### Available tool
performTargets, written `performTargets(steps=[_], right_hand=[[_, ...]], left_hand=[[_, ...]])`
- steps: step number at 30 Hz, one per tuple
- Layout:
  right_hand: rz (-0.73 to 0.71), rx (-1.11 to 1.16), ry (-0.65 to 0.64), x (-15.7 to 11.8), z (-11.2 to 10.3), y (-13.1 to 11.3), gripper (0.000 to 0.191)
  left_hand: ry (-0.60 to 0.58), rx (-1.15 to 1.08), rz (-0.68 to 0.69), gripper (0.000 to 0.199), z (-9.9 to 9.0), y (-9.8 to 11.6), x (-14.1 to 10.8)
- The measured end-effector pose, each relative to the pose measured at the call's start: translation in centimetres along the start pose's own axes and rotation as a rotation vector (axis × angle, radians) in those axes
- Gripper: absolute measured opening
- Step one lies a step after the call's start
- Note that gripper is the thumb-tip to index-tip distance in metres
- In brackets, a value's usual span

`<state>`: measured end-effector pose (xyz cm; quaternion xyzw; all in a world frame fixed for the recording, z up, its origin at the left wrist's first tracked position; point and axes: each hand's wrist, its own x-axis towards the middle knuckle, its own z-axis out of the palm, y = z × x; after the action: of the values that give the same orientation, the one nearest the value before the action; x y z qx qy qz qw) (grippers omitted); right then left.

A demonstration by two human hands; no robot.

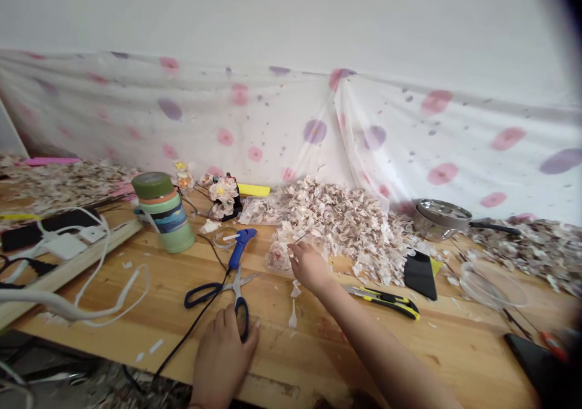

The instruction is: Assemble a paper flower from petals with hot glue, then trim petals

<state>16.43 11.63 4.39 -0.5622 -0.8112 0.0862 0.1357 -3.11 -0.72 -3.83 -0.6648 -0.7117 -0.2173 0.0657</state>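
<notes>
My left hand (pixel 222 351) is at the front of the wooden table, its fingers and thumb around one handle loop of the dark-handled scissors (pixel 242 318). The scissors lie with their blades spread. Farther forward, my right hand (pixel 310 268) has its fingertips pinched at a thin dark stem (pixel 302 237), beside a large heap of pale dried petals (pixel 339 221). Just left of those fingertips is a clear plastic container (pixel 278 265) with petals in it. A blue glue gun (pixel 241 248) lies beyond the scissors, its cord running toward the front edge.
A green jar (pixel 166 215) and petal flowers (pixel 224 194) stand left of the heap. A power strip (pixel 68 245) with cables lies far left. Rightward are a yellow-black utility knife (pixel 386 300), a dark phone-like slab (pixel 421 274), a metal pan (pixel 441 218) and a clear lid (pixel 493 285).
</notes>
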Motion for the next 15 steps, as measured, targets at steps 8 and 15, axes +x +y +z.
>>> performTargets(steps=[8,15], right_hand=[[-0.134,0.153,-0.044,-5.2,-1.3,-1.8,0.03],[-0.19,0.244,-0.121,-7.9,-0.1,-3.8,0.027]], left_hand=[[-0.184,-0.097,-0.104,0.042,0.4,-0.9,0.5],[-0.217,-0.14,-0.184,0.037,-0.9,-0.2,0.9]])
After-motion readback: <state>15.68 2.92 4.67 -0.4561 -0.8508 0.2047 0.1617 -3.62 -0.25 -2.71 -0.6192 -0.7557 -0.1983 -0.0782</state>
